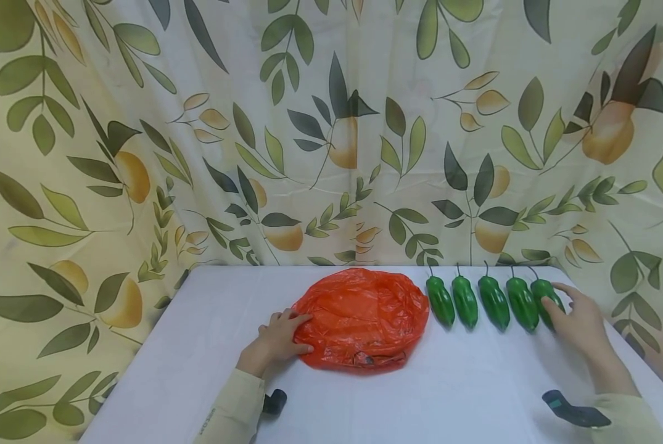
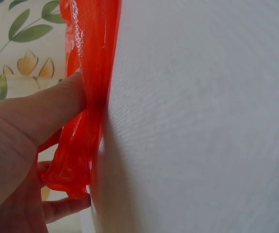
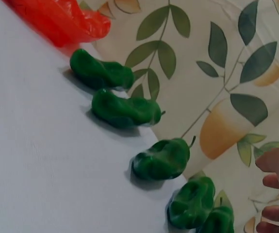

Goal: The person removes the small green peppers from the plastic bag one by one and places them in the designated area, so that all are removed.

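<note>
A crumpled red plastic bag (image 1: 359,320) lies on the white table. My left hand (image 1: 280,336) holds its left end, the thumb (image 2: 61,97) on one side and the fingers (image 2: 66,208) spread on the other. To the right of the bag, several glossy green peppers with thin stems stand in a row, from the leftmost pepper (image 1: 440,301) to the rightmost pepper (image 1: 546,299). Over that rightmost one my right hand (image 1: 578,320) reaches with thumb and fingers apart. In the right wrist view these fingers (image 3: 275,213) show beside the peppers, with a gap between.
The white table (image 1: 420,394) ends at the back against a leaf-and-fruit patterned curtain (image 1: 331,154). A black device (image 1: 275,402) shows at the left wrist and another black device (image 1: 575,410) at the right sleeve.
</note>
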`<control>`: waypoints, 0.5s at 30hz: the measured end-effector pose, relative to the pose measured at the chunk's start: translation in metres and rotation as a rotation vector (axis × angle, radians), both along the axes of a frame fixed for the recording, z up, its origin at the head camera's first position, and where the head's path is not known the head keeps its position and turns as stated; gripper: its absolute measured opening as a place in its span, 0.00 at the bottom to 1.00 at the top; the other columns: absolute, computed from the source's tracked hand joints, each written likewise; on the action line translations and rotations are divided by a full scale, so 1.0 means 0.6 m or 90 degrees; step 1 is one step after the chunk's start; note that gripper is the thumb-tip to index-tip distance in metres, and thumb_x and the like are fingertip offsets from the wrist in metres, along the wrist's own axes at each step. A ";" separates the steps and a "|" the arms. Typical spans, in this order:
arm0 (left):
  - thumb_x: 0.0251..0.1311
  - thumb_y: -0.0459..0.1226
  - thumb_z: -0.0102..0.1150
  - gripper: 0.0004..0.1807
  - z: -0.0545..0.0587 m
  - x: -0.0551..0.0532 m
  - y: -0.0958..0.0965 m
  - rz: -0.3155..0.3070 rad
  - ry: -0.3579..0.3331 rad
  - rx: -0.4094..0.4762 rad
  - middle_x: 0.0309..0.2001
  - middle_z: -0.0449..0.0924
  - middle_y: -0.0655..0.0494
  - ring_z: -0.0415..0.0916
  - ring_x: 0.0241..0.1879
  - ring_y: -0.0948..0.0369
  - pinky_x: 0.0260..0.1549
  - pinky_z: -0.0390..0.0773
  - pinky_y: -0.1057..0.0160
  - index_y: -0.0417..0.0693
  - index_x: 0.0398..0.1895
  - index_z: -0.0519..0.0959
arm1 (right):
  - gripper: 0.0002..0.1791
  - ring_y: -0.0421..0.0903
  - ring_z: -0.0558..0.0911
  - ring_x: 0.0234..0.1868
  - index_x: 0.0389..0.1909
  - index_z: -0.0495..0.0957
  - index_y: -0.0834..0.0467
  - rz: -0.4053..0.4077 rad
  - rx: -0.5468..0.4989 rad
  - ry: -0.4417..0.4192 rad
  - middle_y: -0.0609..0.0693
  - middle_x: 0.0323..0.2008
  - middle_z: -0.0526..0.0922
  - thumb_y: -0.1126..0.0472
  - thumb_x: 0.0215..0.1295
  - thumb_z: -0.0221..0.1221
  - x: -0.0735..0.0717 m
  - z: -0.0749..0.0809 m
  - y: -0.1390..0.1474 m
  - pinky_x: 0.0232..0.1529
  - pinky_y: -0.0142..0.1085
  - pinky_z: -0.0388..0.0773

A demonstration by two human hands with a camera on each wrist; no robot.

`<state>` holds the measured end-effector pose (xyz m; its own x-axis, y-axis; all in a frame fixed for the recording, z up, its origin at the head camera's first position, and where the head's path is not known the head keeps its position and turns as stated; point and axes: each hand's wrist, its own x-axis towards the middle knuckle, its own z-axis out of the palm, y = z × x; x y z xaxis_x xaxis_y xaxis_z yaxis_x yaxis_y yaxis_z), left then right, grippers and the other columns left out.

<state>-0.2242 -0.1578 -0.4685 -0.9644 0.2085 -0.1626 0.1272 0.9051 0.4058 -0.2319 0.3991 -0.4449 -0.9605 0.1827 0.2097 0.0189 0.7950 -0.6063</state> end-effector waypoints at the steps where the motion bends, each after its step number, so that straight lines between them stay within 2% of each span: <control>1: 0.54 0.50 0.73 0.40 0.000 0.000 0.000 0.000 0.000 -0.001 0.72 0.65 0.46 0.60 0.69 0.42 0.63 0.64 0.26 0.60 0.72 0.70 | 0.31 0.86 0.62 0.60 0.71 0.56 0.75 0.000 -0.003 0.001 0.87 0.64 0.58 0.56 0.79 0.46 0.001 0.003 -0.005 0.55 0.78 0.62; 7: 0.54 0.50 0.73 0.41 0.000 0.001 -0.001 0.003 -0.002 -0.007 0.72 0.65 0.47 0.59 0.70 0.42 0.65 0.63 0.26 0.62 0.73 0.69 | 0.30 0.83 0.62 0.61 0.71 0.58 0.74 0.013 -0.018 0.021 0.84 0.65 0.60 0.57 0.79 0.46 0.005 0.023 -0.040 0.55 0.77 0.62; 15: 0.54 0.51 0.74 0.42 0.001 0.002 -0.001 0.009 -0.004 0.000 0.73 0.65 0.48 0.59 0.70 0.42 0.65 0.63 0.26 0.63 0.73 0.69 | 0.30 0.84 0.59 0.65 0.71 0.59 0.73 0.082 -0.019 0.056 0.83 0.68 0.58 0.56 0.79 0.48 0.006 0.040 -0.079 0.59 0.79 0.58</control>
<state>-0.2227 -0.1581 -0.4678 -0.9664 0.1945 -0.1679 0.1118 0.9066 0.4069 -0.2280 0.3519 -0.4211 -0.9545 0.0667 0.2905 -0.1362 0.7695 -0.6240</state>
